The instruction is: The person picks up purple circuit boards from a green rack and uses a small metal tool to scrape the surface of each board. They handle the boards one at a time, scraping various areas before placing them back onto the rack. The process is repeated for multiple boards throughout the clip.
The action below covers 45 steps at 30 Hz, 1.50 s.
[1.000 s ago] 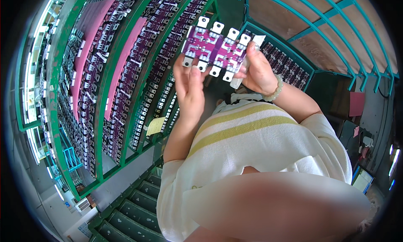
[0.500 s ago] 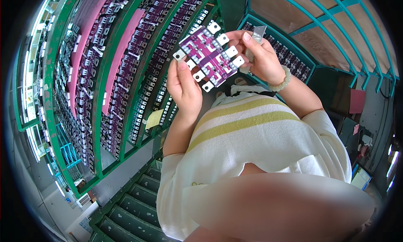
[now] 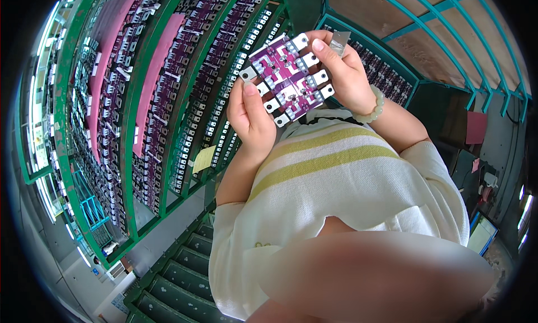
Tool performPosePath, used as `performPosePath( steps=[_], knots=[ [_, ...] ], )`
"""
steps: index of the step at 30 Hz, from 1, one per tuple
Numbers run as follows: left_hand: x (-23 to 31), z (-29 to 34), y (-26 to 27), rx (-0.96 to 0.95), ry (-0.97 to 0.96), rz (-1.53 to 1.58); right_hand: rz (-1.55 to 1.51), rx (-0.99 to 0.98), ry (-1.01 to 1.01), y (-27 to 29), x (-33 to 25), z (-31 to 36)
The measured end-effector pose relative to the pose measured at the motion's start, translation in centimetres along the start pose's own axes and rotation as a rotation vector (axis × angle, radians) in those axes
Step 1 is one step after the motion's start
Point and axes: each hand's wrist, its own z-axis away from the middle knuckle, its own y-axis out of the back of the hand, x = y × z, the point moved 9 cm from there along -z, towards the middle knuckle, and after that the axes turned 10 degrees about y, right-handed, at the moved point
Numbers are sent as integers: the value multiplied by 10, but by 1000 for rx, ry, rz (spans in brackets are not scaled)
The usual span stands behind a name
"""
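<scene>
Since the frame half a second ago, the purple rectangular circuit board with silvery metal tabs [image 3: 287, 76] has shifted slightly right, and the right thumb has come down nearer its upper-right tabs. The board sits top centre, pinched at its left edge by the left hand [image 3: 252, 118]; the right hand [image 3: 350, 73] curls at the upper-right edge, a greyish translucent flat piece [image 3: 339, 42] tucked in it, its hidden fingers' grip impossible to tell. As far as can be judged, the board is lifted clear and not set down; whether work on it is finished cannot be told. The right hand partly hides its corner. Farther off, a yellow paper note [image 3: 203, 159] hangs on the green metal rack [image 3: 130, 211] of similar boards at left; a teal-framed tray [image 3: 417, 86] holds more, upper right.
</scene>
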Motion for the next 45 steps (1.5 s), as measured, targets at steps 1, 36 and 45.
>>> performPosePath(
  steps=[1, 36, 45],
  knots=[
    [1, 1, 0, 20, -16, -29, -19, -14, -44, -3, -5, -1],
    [24, -12, -39, -52, -85, -33, -20, 361, -36, 18, 27, 8],
    [24, -14, -25, 35, -128, -102, -107, 309, -83, 4, 37, 6]
  ],
)
